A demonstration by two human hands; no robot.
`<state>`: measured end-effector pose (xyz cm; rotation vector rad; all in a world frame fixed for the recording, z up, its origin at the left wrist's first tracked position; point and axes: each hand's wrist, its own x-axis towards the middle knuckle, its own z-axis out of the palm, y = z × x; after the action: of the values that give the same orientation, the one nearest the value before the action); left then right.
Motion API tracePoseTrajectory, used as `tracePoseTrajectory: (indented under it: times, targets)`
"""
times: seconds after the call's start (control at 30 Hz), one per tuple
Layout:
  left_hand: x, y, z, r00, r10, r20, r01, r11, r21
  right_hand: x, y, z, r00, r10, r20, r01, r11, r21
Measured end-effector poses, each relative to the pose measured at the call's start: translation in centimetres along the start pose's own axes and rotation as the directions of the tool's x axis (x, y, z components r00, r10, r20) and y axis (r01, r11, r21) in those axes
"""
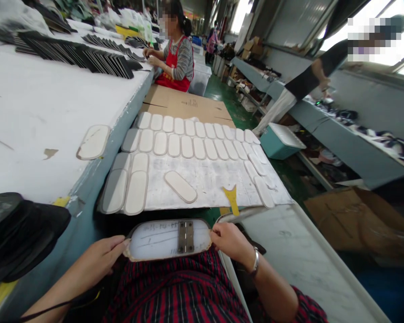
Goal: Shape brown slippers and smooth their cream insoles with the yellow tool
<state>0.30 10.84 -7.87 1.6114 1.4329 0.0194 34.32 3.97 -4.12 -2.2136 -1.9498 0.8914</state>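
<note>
Low in front of my body is an oblong white hinged plate with rounded ends, a dark rim, pen marks and a metal hinge across its face. The fingers of my left hand pinch its left end. At the opposite end, my right hand grips the edge between thumb and fingers. Beyond the plate, an oblong cream piece with a brown edge lies askew on a white board. A yellow forked tool rests at the board's near edge.
Rows of similar cream pieces cover the board's back and sides. A long white table runs along the left, bearing dark stacked strips. A co-worker in a red apron sits ahead. A teal bin stands right.
</note>
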Motion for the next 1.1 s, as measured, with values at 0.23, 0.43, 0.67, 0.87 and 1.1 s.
tracePoseTrajectory:
  times: [0.23, 0.43, 0.67, 0.87, 1.1]
  targets:
    - [-0.5, 2.9, -0.9, 0.997, 0.062, -0.038, -0.053, 0.976, 0.211, -0.6, -0.8, 1.7, 0.995, 0.029, -0.095, -0.053, 0.965, -0.258]
    - [-1.1, 3.7, -0.3, 0.994, 0.077, -0.072, -0.037, 0.890, 0.454, -0.8, -1.1, 2.0, 0.996, 0.026, -0.089, -0.050, 0.959, -0.277]
    - [-1.2, 3.9, -0.3, 0.992, 0.084, -0.092, -0.026, 0.861, 0.508, -0.6, -0.5, 1.5, 0.999, 0.020, -0.049, -0.030, 0.977, -0.213]
    - [1.6, 3.8, -0.7, 0.959, 0.241, -0.152, -0.204, 0.953, 0.223, 1.2, -0.3, 1.4, 0.986, -0.123, -0.114, 0.131, 0.990, 0.060]
    - [3.2, 4.1, -0.9, 0.968, 0.240, -0.073, -0.235, 0.970, 0.069, 2.4, -0.7, 1.3, 0.982, -0.160, -0.102, 0.153, 0.985, -0.082]
